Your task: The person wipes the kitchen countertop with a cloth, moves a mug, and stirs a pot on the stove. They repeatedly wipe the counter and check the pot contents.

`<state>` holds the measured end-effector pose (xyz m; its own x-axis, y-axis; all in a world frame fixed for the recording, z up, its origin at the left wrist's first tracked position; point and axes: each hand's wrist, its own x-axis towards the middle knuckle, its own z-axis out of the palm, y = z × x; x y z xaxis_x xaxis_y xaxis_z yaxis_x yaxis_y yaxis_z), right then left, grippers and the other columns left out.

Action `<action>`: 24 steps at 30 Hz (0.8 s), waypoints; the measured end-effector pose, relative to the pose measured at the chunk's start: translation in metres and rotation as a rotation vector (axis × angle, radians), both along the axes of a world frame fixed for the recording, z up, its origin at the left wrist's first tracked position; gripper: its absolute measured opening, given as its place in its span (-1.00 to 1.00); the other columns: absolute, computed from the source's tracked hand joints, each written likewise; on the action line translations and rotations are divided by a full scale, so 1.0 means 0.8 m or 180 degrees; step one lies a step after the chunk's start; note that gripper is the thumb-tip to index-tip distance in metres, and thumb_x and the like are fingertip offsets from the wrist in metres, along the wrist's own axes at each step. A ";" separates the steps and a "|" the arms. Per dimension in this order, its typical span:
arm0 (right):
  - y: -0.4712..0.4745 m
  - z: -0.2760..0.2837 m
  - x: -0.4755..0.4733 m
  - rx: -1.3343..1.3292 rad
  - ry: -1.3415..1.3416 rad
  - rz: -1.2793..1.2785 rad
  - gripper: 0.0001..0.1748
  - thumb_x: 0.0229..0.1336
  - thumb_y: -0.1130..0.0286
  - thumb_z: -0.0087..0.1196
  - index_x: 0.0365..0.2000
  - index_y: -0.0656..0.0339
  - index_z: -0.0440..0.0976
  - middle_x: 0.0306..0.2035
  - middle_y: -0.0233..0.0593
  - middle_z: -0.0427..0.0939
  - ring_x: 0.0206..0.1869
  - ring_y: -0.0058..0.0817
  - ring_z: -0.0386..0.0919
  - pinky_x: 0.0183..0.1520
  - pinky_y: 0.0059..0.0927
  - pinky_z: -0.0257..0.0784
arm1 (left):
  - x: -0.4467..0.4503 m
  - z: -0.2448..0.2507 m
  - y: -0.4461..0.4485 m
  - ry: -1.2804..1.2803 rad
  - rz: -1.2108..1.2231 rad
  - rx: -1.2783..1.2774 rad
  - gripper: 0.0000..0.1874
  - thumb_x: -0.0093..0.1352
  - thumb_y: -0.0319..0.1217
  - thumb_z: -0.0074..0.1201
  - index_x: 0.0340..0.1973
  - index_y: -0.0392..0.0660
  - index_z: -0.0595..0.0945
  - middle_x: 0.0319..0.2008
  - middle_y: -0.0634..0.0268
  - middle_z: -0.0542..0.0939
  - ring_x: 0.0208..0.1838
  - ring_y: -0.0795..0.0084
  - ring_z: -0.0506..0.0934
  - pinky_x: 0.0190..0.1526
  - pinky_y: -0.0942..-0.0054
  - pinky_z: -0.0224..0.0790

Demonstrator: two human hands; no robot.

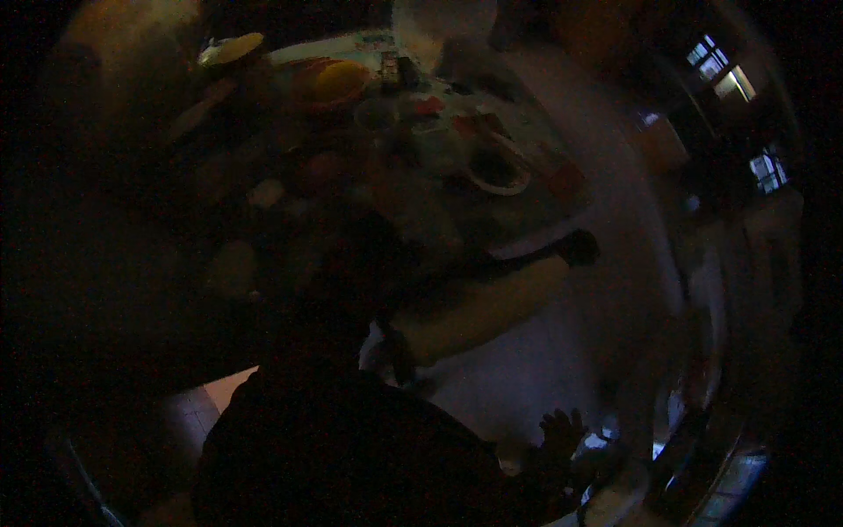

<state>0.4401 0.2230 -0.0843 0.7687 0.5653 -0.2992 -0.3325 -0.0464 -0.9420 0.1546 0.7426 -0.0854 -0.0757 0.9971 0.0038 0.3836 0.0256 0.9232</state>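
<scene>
The picture is very dark. My right hand [563, 431] shows at the lower right as a dark silhouette, its fingers spread and nothing visible in them. Below and beside it are pale blurred patches that I cannot name. My left hand is not in view. My dark-clothed body [342, 454] fills the bottom middle. Ahead of it, a long tan shape [481, 309] slants up to the right and ends in a dark rounded part [581, 248]; I cannot tell what it is.
Beyond lies a cluttered surface with a yellow round thing [342, 80], a pale-rimmed oval container [507, 192], a small red thing [429, 104] and a pale yellow disc [240, 49]. A greyish floor [514, 369] spreads to the right. Bright windows [711, 66] stand at the far right.
</scene>
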 end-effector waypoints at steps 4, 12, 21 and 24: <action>0.008 0.015 -0.003 -0.0428 -0.0668 0.0638 -0.44 0.28 0.16 -0.18 0.20 0.22 0.11 -0.08 0.07 0.46 -0.16 -0.11 0.52 -0.07 -0.10 0.48 | -0.031 0.007 -0.050 -0.0109 0.0096 0.0058 -0.79 0.36 -0.34 -0.01 -0.23 -0.23 0.46 -0.31 0.22 0.53 -0.25 0.41 0.48 -0.21 0.43 0.36; 0.055 0.005 -0.009 0.0208 -0.0456 0.2173 -0.49 0.26 0.22 -0.12 0.12 0.30 0.17 -0.04 -0.04 0.45 -0.11 -0.25 0.51 -0.05 -0.19 0.44 | -0.148 0.019 -0.249 -0.0498 0.0364 0.0117 -0.80 0.36 -0.35 -0.02 -0.23 -0.24 0.45 -0.31 0.22 0.52 -0.24 0.41 0.48 -0.20 0.43 0.36; 0.118 -0.012 -0.132 0.0078 -0.0363 0.3885 -0.54 0.23 0.23 -0.06 0.01 0.37 0.31 -0.17 -0.13 0.53 -0.14 -0.35 0.52 -0.02 -0.28 0.43 | -0.250 -0.003 -0.539 -0.1878 0.0879 -0.0221 -0.84 0.36 -0.38 -0.04 -0.26 -0.23 0.44 -0.33 0.23 0.50 -0.25 0.42 0.47 -0.18 0.45 0.35; 0.138 -0.019 -0.204 0.0088 -0.0284 0.4275 -0.59 0.22 0.24 -0.04 -0.04 0.34 0.37 -0.22 -0.17 0.53 -0.18 -0.41 0.51 -0.04 -0.32 0.43 | -0.290 -0.017 -0.596 -0.2126 0.1098 -0.0094 -0.89 0.37 -0.42 -0.07 -0.29 -0.22 0.44 -0.37 0.24 0.49 -0.27 0.44 0.46 -0.16 0.46 0.34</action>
